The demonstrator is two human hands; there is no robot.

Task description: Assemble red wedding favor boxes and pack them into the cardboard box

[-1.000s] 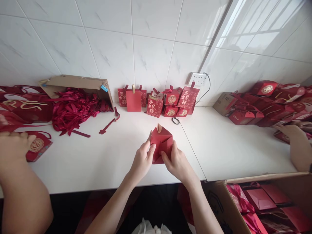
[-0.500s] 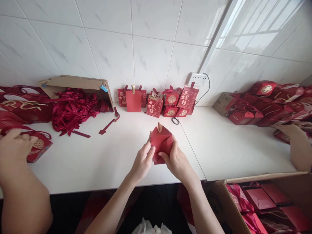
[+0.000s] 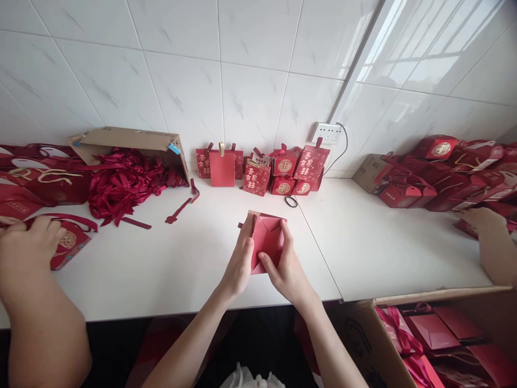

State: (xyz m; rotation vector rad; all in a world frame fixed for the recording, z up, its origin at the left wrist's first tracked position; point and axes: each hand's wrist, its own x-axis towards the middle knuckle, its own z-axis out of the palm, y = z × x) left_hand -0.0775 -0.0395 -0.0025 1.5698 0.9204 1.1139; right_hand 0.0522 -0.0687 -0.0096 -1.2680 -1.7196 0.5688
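Hands [image 3: 288, 272] hold red box [image 3: 266, 242]; ribbon heap [image 3: 123, 183] left, carton [image 3: 359, 331] right.

A small packing workshop is indicated — bulk stock, not household items. Red gift boxes [image 3: 450, 180] are heaped at the right of a long white worktable [image 3: 177, 269], and crimson ribbons [image 3: 117, 188] are spilled from an open cardboard carton [image 3: 129, 136]. A second carton [image 3: 374, 345] at lower right is loaded with red packaging. The table is set along a marbled tile wall [image 3: 181, 32], where a socket panel [image 3: 325, 133] is mounted. Shared manual work is shown: other people's forearms [image 3: 46, 323] [image 3: 490, 258] are seen at both sides — a red paper box [image 3: 269, 237] is held centrally by two bare hands [image 3: 239, 263] [image 3: 287, 268].
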